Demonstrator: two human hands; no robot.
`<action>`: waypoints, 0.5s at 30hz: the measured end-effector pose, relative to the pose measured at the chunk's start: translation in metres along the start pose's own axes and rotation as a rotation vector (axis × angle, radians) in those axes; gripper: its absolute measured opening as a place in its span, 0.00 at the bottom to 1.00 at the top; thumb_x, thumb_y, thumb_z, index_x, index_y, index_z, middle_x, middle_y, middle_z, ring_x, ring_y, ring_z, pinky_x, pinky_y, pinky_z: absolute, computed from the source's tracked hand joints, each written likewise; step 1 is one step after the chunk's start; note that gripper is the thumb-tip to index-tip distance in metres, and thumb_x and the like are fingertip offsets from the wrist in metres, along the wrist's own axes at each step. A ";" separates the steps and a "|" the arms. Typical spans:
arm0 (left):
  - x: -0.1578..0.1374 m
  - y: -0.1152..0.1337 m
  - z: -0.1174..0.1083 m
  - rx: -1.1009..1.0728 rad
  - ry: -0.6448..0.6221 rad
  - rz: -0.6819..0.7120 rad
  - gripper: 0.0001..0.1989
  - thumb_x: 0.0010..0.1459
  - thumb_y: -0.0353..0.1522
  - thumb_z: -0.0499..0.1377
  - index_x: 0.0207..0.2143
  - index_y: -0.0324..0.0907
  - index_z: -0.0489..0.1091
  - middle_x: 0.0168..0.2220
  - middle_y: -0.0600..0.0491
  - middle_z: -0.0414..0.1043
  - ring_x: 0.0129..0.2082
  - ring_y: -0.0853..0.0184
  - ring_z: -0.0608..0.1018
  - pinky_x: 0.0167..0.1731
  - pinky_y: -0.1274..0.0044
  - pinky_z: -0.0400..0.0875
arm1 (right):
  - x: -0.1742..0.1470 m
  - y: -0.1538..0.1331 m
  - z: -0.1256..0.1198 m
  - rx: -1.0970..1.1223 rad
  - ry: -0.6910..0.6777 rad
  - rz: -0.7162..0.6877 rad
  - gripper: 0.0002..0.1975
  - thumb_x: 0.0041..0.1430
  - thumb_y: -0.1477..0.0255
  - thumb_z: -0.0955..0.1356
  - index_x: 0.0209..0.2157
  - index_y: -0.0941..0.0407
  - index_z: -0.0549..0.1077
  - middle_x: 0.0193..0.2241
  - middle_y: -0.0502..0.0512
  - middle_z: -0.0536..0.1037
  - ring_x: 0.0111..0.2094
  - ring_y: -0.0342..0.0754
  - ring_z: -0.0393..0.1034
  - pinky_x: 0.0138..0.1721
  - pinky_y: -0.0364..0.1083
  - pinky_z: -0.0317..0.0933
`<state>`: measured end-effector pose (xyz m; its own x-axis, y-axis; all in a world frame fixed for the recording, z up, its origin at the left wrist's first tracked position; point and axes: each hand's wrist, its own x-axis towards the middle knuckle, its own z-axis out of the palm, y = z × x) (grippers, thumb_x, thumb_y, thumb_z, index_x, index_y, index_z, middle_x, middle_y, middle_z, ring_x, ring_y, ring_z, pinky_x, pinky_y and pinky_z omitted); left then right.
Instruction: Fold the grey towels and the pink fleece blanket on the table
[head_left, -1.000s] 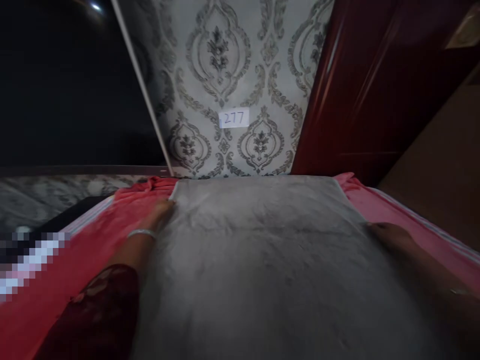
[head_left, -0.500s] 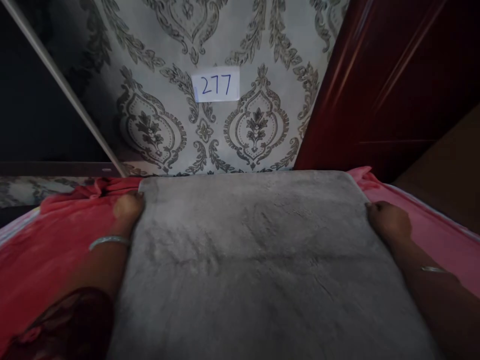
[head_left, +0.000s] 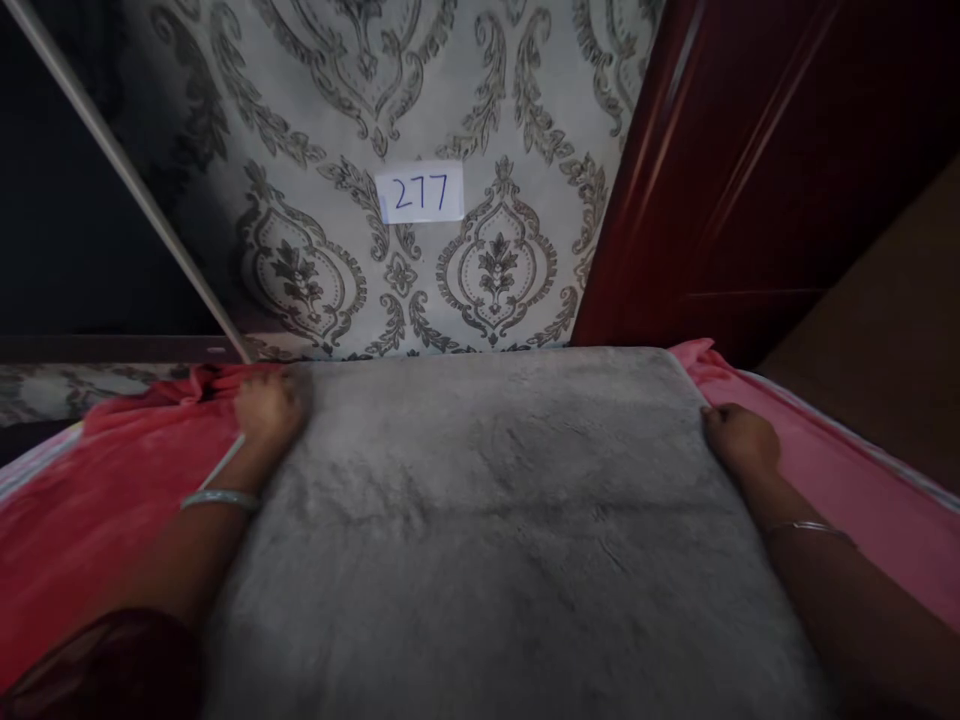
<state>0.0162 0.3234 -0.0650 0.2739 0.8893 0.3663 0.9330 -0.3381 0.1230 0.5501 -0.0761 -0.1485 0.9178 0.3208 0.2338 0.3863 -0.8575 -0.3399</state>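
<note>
A grey plush blanket (head_left: 517, 480) lies spread out over red-pink bedding, its far edge against the wall. It has a crease across the middle and a few ruffled patches. My left hand (head_left: 270, 405) is at its far left corner, fingers curled down over the edge and slightly blurred. On the opposite side, my right hand (head_left: 741, 438) pinches the right edge a little below the far corner. Both wrists wear a thin bangle. The near end of the blanket runs out of view.
Red-pink bedding (head_left: 135, 500) shows on both sides. Behind stands a patterned wallpapered wall (head_left: 495, 270) with a paper label (head_left: 421, 192) reading 277. A dark framed panel (head_left: 90, 220) is at the left, a dark red wooden panel (head_left: 697, 200) at the right.
My left hand has moved right, further onto the blanket's corner. My right hand keeps its place on the right edge. The view has shifted slightly, with the label lower and further left.
</note>
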 end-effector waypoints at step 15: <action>-0.120 0.047 0.008 -0.076 -0.368 0.616 0.33 0.61 0.49 0.52 0.65 0.48 0.67 0.67 0.45 0.65 0.72 0.54 0.59 0.69 0.58 0.50 | -0.144 0.021 -0.053 -0.125 -0.317 -0.406 0.31 0.72 0.56 0.57 0.71 0.50 0.58 0.72 0.60 0.52 0.71 0.63 0.47 0.67 0.67 0.48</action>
<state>0.0294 0.2034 -0.1100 0.8183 0.5720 0.0567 0.5688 -0.8200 0.0630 0.4211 -0.1614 -0.1404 0.6867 0.7263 0.0307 0.7203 -0.6740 -0.1637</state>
